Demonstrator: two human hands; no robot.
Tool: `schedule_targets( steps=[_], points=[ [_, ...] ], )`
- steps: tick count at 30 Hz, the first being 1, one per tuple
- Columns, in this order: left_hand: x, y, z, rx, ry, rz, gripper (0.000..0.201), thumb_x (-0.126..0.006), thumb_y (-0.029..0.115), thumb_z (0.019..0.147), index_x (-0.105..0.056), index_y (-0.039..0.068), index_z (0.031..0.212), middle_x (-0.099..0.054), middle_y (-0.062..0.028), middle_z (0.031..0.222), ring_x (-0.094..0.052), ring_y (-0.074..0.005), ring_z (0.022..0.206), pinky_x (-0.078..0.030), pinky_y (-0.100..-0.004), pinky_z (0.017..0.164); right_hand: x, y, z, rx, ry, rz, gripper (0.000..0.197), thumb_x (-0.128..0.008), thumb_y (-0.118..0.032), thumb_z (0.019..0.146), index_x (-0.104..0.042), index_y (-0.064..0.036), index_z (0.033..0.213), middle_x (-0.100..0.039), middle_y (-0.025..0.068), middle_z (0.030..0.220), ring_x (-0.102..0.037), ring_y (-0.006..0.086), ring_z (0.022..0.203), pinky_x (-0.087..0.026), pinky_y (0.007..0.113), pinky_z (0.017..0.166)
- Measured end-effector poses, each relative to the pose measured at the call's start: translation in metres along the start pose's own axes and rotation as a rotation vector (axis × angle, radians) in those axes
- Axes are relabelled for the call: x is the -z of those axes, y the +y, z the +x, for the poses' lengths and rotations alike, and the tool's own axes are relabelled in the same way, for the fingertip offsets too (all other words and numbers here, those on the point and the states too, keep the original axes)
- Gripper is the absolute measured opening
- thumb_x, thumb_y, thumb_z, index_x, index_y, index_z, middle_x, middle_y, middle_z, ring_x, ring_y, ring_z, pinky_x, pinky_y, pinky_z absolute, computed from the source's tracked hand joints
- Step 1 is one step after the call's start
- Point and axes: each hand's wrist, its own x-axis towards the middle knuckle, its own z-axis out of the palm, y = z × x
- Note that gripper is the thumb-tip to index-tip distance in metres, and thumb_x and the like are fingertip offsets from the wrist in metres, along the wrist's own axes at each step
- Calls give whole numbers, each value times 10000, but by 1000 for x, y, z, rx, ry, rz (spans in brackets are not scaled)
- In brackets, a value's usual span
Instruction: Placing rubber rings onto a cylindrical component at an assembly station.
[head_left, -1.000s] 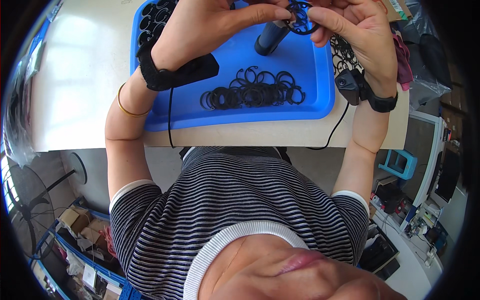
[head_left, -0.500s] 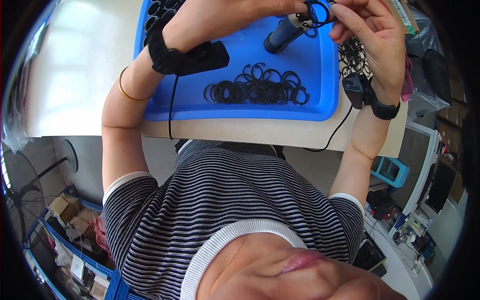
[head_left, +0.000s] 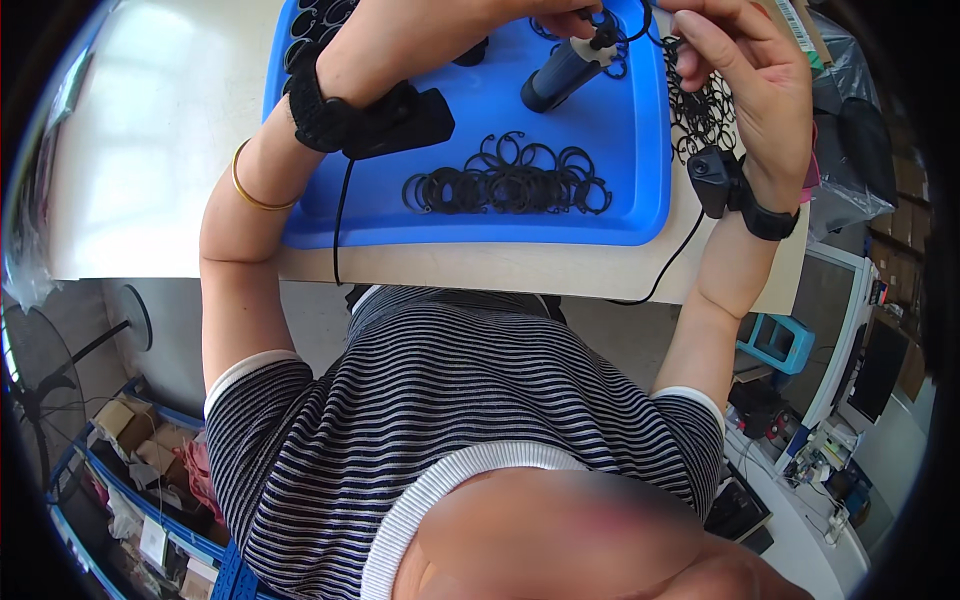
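Note:
At the far edge of the blue tray (head_left: 640, 225), a dark cylinder with a pale top (head_left: 567, 75) stands tilted in view. A black open retaining ring (head_left: 647, 22) is at the top of the cylinder, partly cut off by the picture's edge. My left hand (head_left: 500, 12) closes its fingertips on the ring's left side, against the cylinder's pale end. On the ring's other side is my right hand (head_left: 752, 65), thumb and forefinger pinched at it, the other fingers curled. Several loose retaining rings (head_left: 515, 185) lie heaped in the tray's near part.
Dark round parts (head_left: 302, 25) fill the tray's far left corner. More black rings (head_left: 705, 115) lie on the pale table (head_left: 150, 190), right of the tray. Cables run from both wrist cameras over the table's front edge. A clear plastic bag (head_left: 850, 150) is at the right.
My left fingers and the ring have moved slightly down onto the cylinder's top. My right hand has shifted a little right. The tray sits slightly further left in view.

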Motion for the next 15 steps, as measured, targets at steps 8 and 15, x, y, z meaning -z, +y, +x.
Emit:
schedule_targets(
  steps=[8, 15],
  points=[
    [1, -1, 0, 64, -31, -294, 273, -630, 12, 1011, -570, -32, 1274, -705, -101, 985, -739, -194, 906, -635, -303, 814, -6, -1, -6, -12, -72, -5, 103, -745, -83, 953, -722, 13, 982, -707, 26, 811, -655, 68, 659, -526, 192, 586],
    [2, 0, 0, 107, -53, -69, 295, -640, 23, 1009, -574, -24, 1293, -707, -83, 1014, -723, -157, 924, -621, -286, 833, -4, 0, -6, -33, -87, 34, 105, -739, -90, 958, -711, 9, 981, -697, 18, 803, -650, 61, 657, -526, 192, 588]
  ],
)
